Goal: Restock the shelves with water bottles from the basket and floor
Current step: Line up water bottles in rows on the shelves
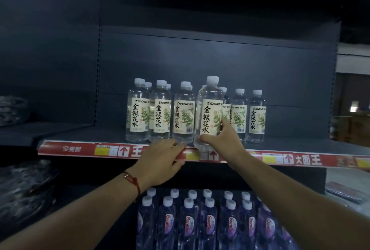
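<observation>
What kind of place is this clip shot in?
Most likely a shop aisle: dark metal shelving with a red price strip, rows of identical clear bottles, and purple-labelled bottles on the shelf below.

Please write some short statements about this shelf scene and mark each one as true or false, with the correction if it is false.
1. The right hand holds a bottle at the front edge of the shelf. True.
2. The held bottle has a red cap. False: its cap is white.
3. The left hand grips a bottle. False: it holds nothing; its fingers lie flat on the red price strip.
4. The purple-labelled bottles stand on the level below. True.
5. A red string bracelet is on the right wrist. False: it is on the left wrist.
</observation>
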{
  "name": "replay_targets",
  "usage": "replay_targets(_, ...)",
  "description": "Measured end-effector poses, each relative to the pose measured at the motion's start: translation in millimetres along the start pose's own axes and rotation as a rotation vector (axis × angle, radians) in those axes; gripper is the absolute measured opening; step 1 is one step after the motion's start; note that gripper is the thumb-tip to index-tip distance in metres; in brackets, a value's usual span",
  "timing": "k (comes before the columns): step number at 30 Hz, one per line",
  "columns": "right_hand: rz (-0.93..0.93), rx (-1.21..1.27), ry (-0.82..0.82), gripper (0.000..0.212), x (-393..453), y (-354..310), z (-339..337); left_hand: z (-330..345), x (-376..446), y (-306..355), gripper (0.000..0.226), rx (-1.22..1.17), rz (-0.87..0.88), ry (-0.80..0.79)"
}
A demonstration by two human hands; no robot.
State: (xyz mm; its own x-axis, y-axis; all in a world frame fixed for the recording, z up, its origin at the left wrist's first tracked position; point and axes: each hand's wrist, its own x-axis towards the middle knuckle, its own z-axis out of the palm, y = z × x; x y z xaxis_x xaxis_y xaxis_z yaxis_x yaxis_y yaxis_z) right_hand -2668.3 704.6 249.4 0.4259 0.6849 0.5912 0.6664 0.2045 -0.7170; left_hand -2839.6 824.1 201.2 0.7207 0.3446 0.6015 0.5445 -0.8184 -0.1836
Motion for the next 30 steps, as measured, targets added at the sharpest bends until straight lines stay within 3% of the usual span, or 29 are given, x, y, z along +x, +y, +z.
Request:
replay_targets(3,0.018,-0.017,0.009,0.055,15,6,8,14,-2,-2,0.06,0.126,0.006,-0.008)
replay_targets(9,0.049,-0.076,0.029,0.054,36,26,22,24,-2,-6,0.061,0.146,-0.006,0.048)
replay_targets(14,0.065,-0.159,0.069,0.084,42,34,27,27,-1,-4,0.065,0.103,-0.049,0.055)
replay_targets(20,0.079,-0.162,0.077,0.076,40,34,29,28,-1,-4,0.068,0.097,-0.056,0.065)
replay_targets(30,0.101,-0.28,-0.058,0.094,17,13,11,12,4,3,0.064,0.095,-0.056,-0.048)
